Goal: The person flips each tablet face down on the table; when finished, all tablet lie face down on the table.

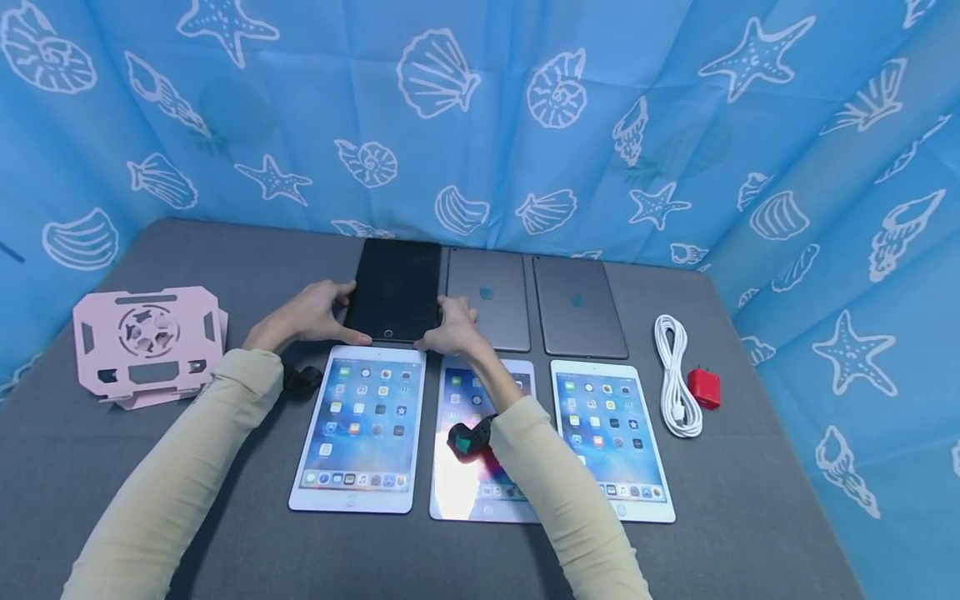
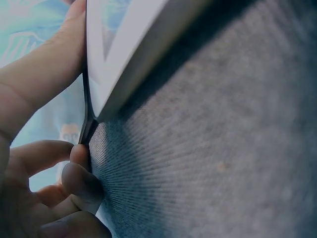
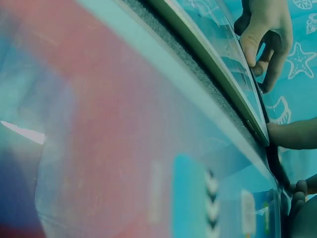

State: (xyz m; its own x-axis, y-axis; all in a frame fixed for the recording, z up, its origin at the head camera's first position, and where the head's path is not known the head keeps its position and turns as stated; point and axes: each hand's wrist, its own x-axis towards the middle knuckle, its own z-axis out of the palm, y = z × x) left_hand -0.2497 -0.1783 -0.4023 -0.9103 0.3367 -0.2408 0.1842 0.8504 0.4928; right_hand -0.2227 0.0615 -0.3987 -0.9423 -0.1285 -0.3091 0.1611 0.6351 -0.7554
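Note:
A tablet with a dark screen (image 1: 396, 287) lies face up at the back of the table, its home button toward me. My left hand (image 1: 318, 312) holds its left edge, thumb at the near left corner. At the near right corner, my right hand (image 1: 453, 327) grips the edge with thumb and fingers. In the left wrist view, the thin dark tablet edge (image 2: 88, 126) shows between thumb and curled fingers. The right wrist view has both hands along that edge, partly cut off. Just in front lies a white tablet (image 1: 360, 429) with a lit screen.
Two grey tablets (image 1: 489, 300) (image 1: 579, 307) lie face down at right. Two more lit white tablets, one centre (image 1: 457, 467) and one right (image 1: 611, 442), lie in front. A pink stand (image 1: 157, 373) is at left; a coiled white cable (image 1: 672, 367) and red charger (image 1: 704, 388) at far right.

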